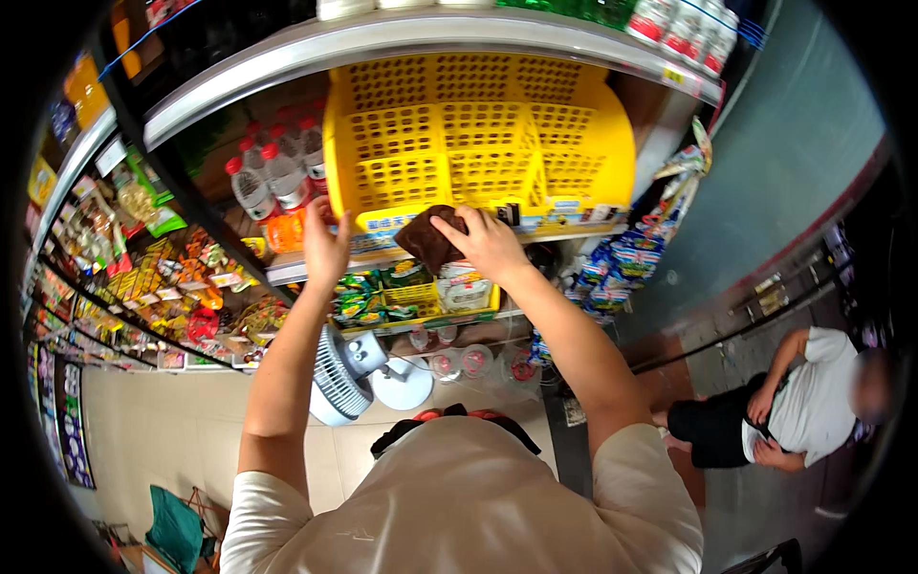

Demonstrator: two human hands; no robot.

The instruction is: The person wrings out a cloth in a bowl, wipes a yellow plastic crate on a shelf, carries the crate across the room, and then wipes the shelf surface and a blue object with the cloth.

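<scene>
A yellow plastic display rack (488, 151) with perforated compartments stands on a store shelf in front of me. My right hand (488, 244) holds a dark brown cloth (432, 239) against the printed front strip of the rack, near its middle. At the rack's lower left corner is my left hand (326, 244), its fingers around the side edge; how firmly they grip is hard to tell. Close by on the left stand several clear bottles with red caps (276, 172). An orange package (285, 232) lies just left of that hand.
Below sits a yellow tray (423, 301) with green packets. A grey-white fan (348, 373) and clear plastic jars (473, 362) stand on the floor. Blue snack packets (624, 262) hang at right. Snack shelves (165, 280) line the left. Another person (796, 402) is at the right.
</scene>
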